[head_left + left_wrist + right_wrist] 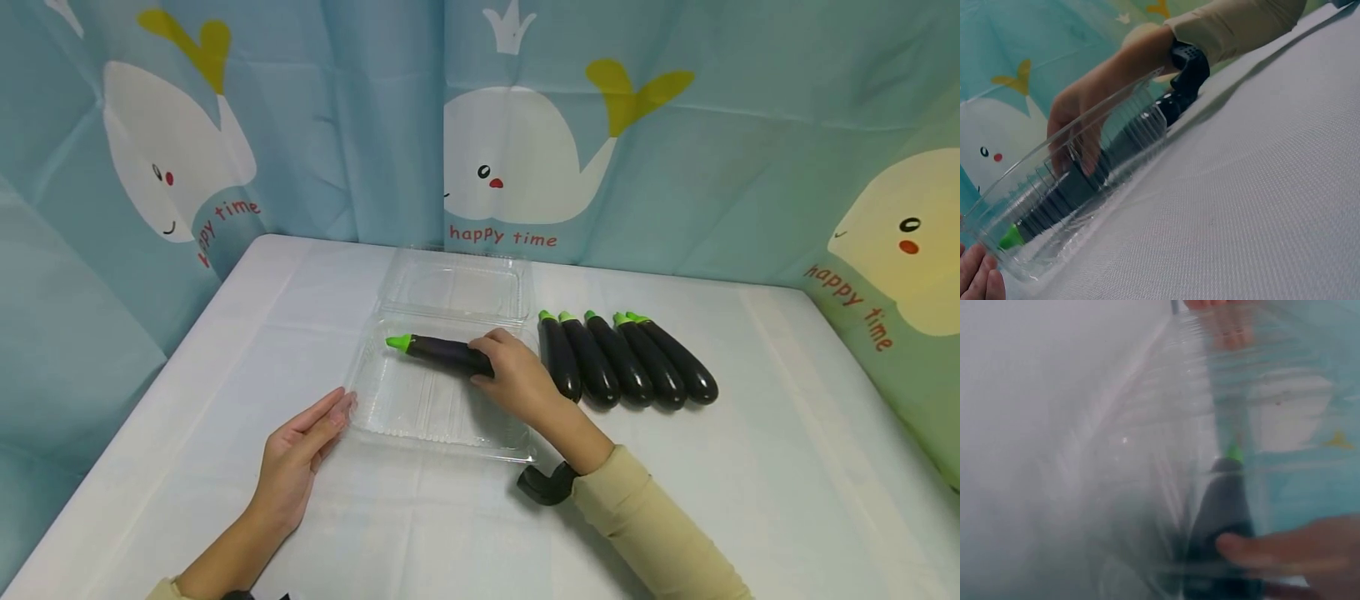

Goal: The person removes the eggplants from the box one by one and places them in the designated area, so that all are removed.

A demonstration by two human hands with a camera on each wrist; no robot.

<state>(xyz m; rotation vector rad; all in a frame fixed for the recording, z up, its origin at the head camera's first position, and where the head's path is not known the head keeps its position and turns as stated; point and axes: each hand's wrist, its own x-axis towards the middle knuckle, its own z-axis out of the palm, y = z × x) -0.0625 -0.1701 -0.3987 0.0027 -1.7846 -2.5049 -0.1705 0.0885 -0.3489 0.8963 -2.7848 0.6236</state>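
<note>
An eggplant, dark purple with a bright green stem end, lies crosswise over the base of a clear plastic clamshell box, its stem pointing left. My right hand grips it near the thick end. In the left wrist view the eggplant shows through the box wall, and the right hand reaches in from above. My left hand touches the box's left side with extended fingers. The right wrist view is hazy through the plastic, with the thumb against the eggplant.
Several more eggplants lie side by side right of the box, stems away from me. The box's lid is folded back toward the curtain. A black wrist strap mount sits by the right sleeve, above the white table.
</note>
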